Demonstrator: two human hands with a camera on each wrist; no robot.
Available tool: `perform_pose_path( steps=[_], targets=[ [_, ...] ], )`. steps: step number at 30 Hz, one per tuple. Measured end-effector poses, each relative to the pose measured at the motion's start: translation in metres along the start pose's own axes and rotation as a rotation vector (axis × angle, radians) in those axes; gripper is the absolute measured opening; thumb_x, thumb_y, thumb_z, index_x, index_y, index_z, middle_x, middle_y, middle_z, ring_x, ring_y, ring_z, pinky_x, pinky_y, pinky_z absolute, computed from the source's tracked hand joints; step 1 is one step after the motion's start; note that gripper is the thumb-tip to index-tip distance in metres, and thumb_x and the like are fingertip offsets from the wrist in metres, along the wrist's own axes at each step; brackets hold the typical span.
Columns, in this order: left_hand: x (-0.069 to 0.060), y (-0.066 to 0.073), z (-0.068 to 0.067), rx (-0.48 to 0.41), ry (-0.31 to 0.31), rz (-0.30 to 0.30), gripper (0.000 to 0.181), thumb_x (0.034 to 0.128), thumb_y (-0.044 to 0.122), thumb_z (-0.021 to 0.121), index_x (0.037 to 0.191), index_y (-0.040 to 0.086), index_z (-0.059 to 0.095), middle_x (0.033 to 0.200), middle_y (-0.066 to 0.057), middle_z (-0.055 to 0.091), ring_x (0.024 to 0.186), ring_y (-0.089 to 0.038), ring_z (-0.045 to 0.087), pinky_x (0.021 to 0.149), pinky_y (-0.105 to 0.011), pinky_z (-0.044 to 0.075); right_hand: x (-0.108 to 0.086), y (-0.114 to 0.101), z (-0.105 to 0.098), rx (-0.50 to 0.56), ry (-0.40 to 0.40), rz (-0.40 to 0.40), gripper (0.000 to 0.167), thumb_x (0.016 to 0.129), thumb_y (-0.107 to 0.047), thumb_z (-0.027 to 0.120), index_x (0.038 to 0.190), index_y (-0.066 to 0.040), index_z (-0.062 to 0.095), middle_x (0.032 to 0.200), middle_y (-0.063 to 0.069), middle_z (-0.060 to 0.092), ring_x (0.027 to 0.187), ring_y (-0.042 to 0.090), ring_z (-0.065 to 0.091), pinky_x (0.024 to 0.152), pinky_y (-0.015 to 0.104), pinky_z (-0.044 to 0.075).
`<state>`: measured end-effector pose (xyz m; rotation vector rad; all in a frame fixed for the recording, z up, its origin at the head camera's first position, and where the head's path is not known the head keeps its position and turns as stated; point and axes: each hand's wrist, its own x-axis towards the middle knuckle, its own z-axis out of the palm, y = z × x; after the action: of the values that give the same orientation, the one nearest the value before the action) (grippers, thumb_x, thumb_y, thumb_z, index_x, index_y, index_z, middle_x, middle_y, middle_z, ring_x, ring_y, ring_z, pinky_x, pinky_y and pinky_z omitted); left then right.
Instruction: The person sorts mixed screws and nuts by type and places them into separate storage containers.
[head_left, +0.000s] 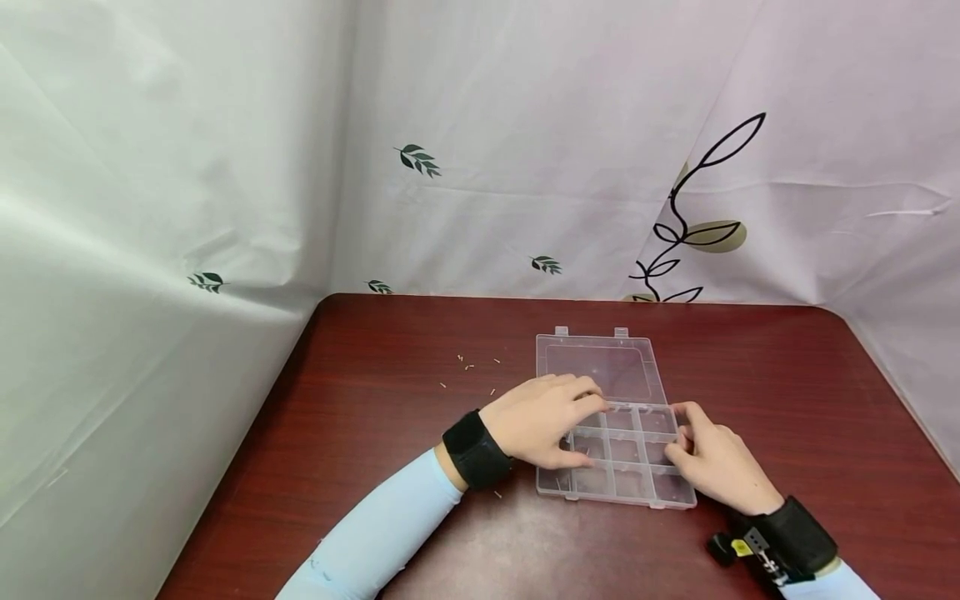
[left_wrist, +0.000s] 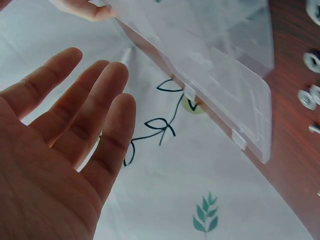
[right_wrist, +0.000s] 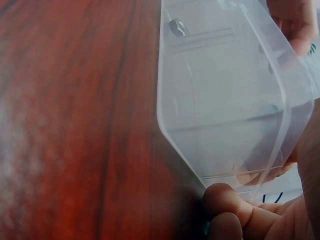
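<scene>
A clear plastic compartment box (head_left: 628,450) lies on the table, its lid (head_left: 600,367) folded back flat behind it. Over the left-hand compartments hovers my left hand (head_left: 546,419), hiding part of them. The left wrist view shows that hand (left_wrist: 75,135) with fingers extended and nothing in the palm. At the box's right side, my right hand (head_left: 720,467) holds the edge with curled fingers. Up close, its fingertips (right_wrist: 222,200) meet the lower rim of the clear wall (right_wrist: 225,100). A metal nut (right_wrist: 177,27) shows through the plastic.
Several tiny screws (head_left: 469,367) are scattered on the red-brown table (head_left: 390,417), left of the lid. Metal nuts or washers (left_wrist: 312,61) lie on the tabletop in the left wrist view. A white leaf-patterned cloth (head_left: 487,208) hangs behind the table and along its left side.
</scene>
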<state>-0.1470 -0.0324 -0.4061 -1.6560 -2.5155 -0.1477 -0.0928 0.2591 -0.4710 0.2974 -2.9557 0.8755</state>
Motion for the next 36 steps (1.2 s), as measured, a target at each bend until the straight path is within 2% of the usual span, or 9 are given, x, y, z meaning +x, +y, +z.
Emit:
perform_pose_path(
  steps=[7, 15, 20, 26, 31, 36],
  targets=[
    [-0.016, -0.018, 0.001, -0.030, 0.053, -0.045, 0.063, 0.0857, 0.053, 0.071, 0.132, 0.013, 0.058, 0.126, 0.002, 0.053, 0.107, -0.011, 0.054, 0.095, -0.024, 0.043, 0.000, 0.000, -0.001, -0.004, -0.001, 0.001, 0.040, 0.084, -0.009, 0.066, 0.120, -0.005, 0.051, 0.065, -0.008, 0.046, 0.051, 0.003, 0.039, 0.053, 0.025, 0.031],
    [-0.030, -0.054, 0.003, 0.005, 0.060, -0.171, 0.056, 0.0860, 0.046, 0.070, 0.130, 0.012, 0.060, 0.119, 0.000, 0.056, 0.102, -0.014, 0.056, 0.090, -0.027, 0.047, 0.000, 0.000, 0.000, -0.003, 0.009, -0.007, 0.040, 0.082, -0.009, 0.066, 0.119, -0.006, 0.051, 0.064, -0.009, 0.045, 0.051, 0.003, 0.040, 0.052, 0.025, 0.031],
    [-0.035, -0.076, 0.004, 0.032, 0.025, -0.259, 0.050, 0.0867, 0.038, 0.071, 0.129, 0.012, 0.062, 0.112, 0.000, 0.056, 0.099, -0.015, 0.056, 0.088, -0.030, 0.048, 0.000, 0.001, 0.000, -0.007, 0.016, -0.008, 0.040, 0.082, -0.009, 0.066, 0.119, -0.006, 0.051, 0.064, -0.010, 0.045, 0.052, 0.003, 0.040, 0.052, 0.025, 0.031],
    [-0.041, -0.095, 0.011, 0.050, -0.024, -0.346, 0.042, 0.0869, 0.026, 0.073, 0.125, 0.011, 0.064, 0.108, -0.002, 0.057, 0.096, -0.017, 0.056, 0.087, -0.032, 0.049, -0.001, 0.000, 0.000, -0.008, 0.015, -0.007, 0.041, 0.082, -0.009, 0.066, 0.120, -0.006, 0.051, 0.064, -0.010, 0.045, 0.052, 0.003, 0.040, 0.053, 0.025, 0.032],
    [-0.042, -0.107, 0.018, 0.092, -0.059, -0.382, 0.034, 0.0875, 0.021, 0.072, 0.119, 0.011, 0.067, 0.103, -0.003, 0.058, 0.091, -0.017, 0.058, 0.084, -0.031, 0.050, -0.001, -0.001, 0.000, -0.007, 0.015, -0.007, 0.040, 0.082, -0.008, 0.066, 0.119, -0.006, 0.051, 0.064, -0.010, 0.045, 0.052, 0.003, 0.041, 0.052, 0.025, 0.032],
    [-0.040, -0.114, 0.022, 0.106, -0.098, -0.399, 0.023, 0.0878, 0.016, 0.072, 0.111, 0.011, 0.069, 0.098, -0.003, 0.057, 0.087, -0.018, 0.060, 0.082, -0.031, 0.051, -0.001, -0.001, 0.000, -0.009, 0.014, -0.009, 0.040, 0.082, -0.008, 0.066, 0.119, -0.006, 0.051, 0.064, -0.010, 0.045, 0.052, 0.003, 0.040, 0.053, 0.025, 0.031]
  ],
)
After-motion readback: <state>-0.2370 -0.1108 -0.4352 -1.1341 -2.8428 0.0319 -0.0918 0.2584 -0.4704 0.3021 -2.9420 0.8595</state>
